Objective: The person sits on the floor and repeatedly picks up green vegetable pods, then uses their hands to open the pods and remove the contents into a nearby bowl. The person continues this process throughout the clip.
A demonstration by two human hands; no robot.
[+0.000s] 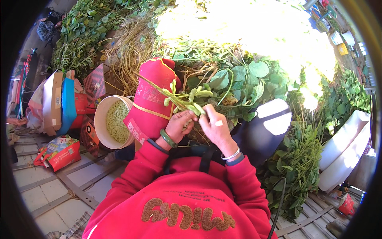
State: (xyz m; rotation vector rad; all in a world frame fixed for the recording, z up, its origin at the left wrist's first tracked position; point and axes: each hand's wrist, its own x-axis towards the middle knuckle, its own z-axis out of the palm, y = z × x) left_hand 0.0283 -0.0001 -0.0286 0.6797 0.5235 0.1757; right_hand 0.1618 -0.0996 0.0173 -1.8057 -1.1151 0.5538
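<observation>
My left hand [181, 125], with a green bangle at the wrist, is closed around shelled beans that partly show between its fingers. Its thumb and forefinger also touch the pods on a green bean stalk [155, 86], whose bare end points to the upper left. At the pod end is my right hand [215, 125], with a silver bangle, pinching a plump green pod [199, 108] between thumb and finger. Left of the hands, a white bucket [98, 125] stands tilted in view and holds many pale green beans [117, 121]. A red cloth cover [150, 89] lies over my left leg.
Leafy bean plants [250, 77] are heaped in front and to the right, partly washed out by sun. Cut stems [131, 44] lie beyond the bucket. At the left are a cardboard box [52, 103], a blue container [68, 104] and a red bag [62, 152]. Another person [47, 28] is at the far left.
</observation>
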